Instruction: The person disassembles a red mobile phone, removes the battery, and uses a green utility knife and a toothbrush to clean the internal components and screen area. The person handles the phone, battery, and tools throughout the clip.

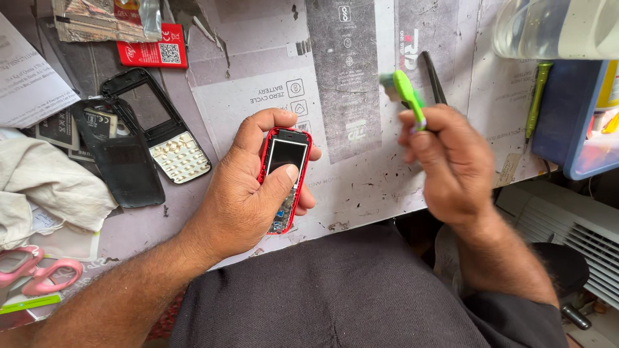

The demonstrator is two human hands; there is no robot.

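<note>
Red-framed mobile phone (pixel 285 174), stripped of its front cover so the keypad circuit board shows, lies cupped in the left hand (pixel 248 193), thumb pressed on the lower edge of the screen. Disassembly appears well advanced: a black front housing with white keypad (pixel 161 132) and a black back cover (pixel 122 158) lie apart on the cardboard-covered bench (pixel 361 167). Raised above the bench, the right hand (pixel 451 164) closes its fingers on a green-handled tool (pixel 407 93), blurred, possibly a brush. Black tweezers (pixel 434 77) rest just beyond.

Red phone (pixel 284 177), seemingly green brush (pixel 409 94)
</note>
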